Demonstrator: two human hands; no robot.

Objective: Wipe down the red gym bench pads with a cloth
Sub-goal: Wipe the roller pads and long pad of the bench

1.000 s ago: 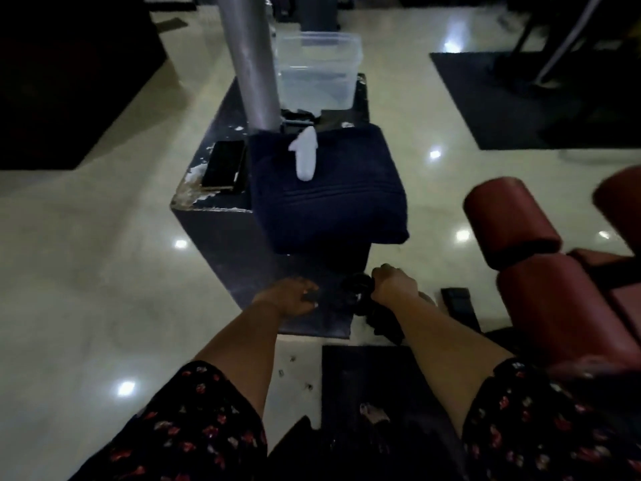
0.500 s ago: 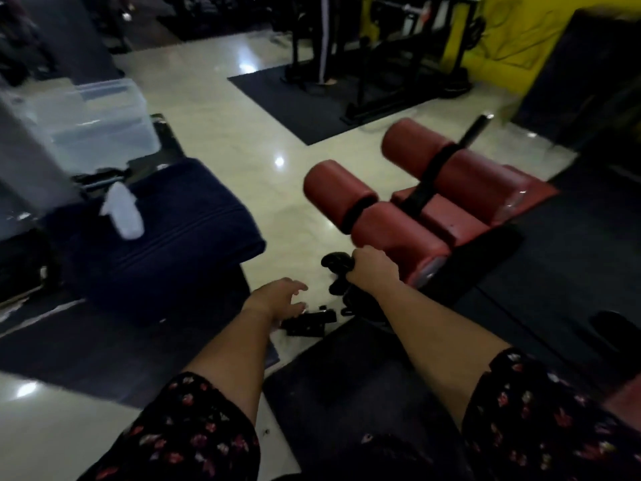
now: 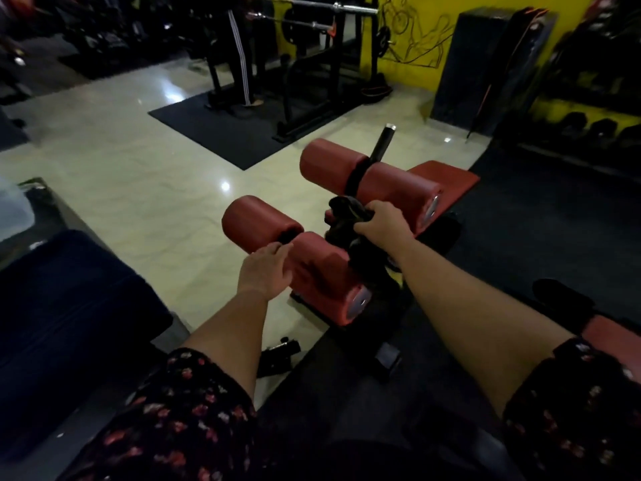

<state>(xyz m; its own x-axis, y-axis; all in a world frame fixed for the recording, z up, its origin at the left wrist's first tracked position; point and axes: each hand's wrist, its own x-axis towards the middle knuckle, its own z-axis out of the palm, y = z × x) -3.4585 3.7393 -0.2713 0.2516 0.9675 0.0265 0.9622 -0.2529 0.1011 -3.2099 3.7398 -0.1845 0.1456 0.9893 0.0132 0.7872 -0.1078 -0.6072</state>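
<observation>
Head view: at the far left a dark blue towel (image 3: 69,307) lies on a low block. Right of it the pale floor (image 3: 138,175) shines, with a black mat (image 3: 225,130) and a rack (image 3: 312,64) further back.

The left hand (image 3: 267,272) rests on the near roller (image 3: 326,279). Its fingers are loose and nearly straight, laid over the red curve and clasping nothing. Just beyond its fingertips sits the left roller (image 3: 258,220), on the same bar.

The cloth (image 3: 347,216) is dark and bunched. It lies in the gap between the near roller and the far rollers (image 3: 392,189), hanging down behind the near one. The right hand (image 3: 381,220) grasps it from above, fingers curled tight into the folds.

A black post (image 3: 381,144) rises between the far rollers. Right of them lies the flat pad (image 3: 447,178), red and tilted. Behind it a black box (image 3: 485,64) stands against the yellow wall (image 3: 416,29).
</observation>
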